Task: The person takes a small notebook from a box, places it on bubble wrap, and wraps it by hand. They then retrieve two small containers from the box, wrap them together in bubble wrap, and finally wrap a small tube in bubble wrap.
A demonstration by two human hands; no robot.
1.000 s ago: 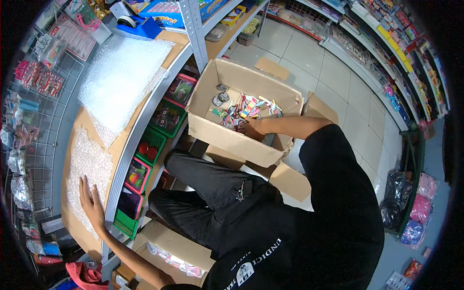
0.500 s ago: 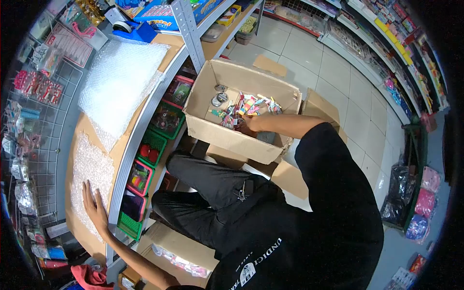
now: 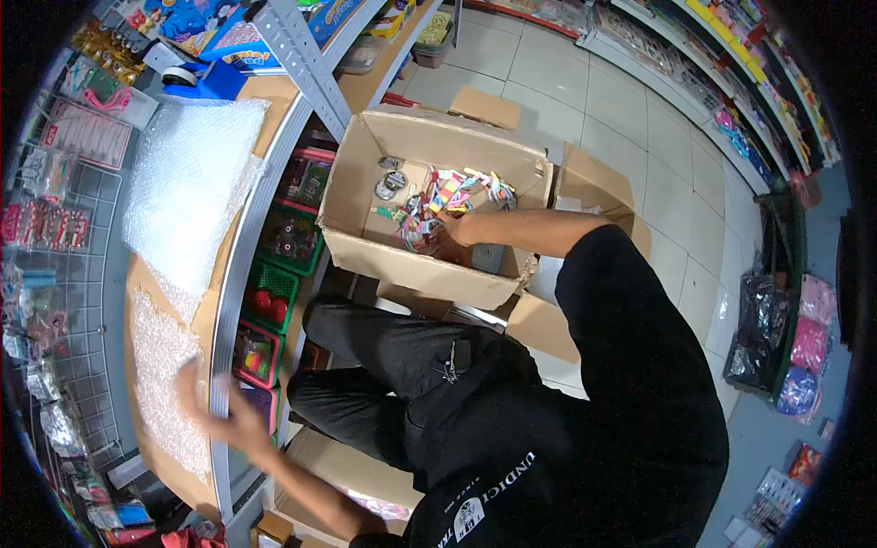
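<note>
My right hand [image 3: 455, 236] reaches down into an open cardboard box [image 3: 411, 269]. It touches a pile of small colourful packaged items [image 3: 448, 192], and its fingers are hidden among them. Round tins or rolls [image 3: 391, 185] lie at the box's left end. Over the edge of the shelf top, my left hand [image 3: 228, 416] is smeared by motion, so its grip cannot be made out. Beside it, a smaller piece of bubble wrap [image 3: 164, 384] lies on the brown surface. Farther up rests a larger bubble wrap sheet [image 3: 192, 183].
Green and pink baskets [image 3: 271, 297] of goods fill the shelf below the edge. A blue tape dispenser [image 3: 206, 80] stands at the far end. Another open carton [image 3: 343, 466] sits beside my legs. A metal shelf post [image 3: 297, 64] rises near the box.
My left hand has lifted off the small bubble wrap and moved right, towards the shelf edge. My right hand stays in the box. The view has shifted slightly.
</note>
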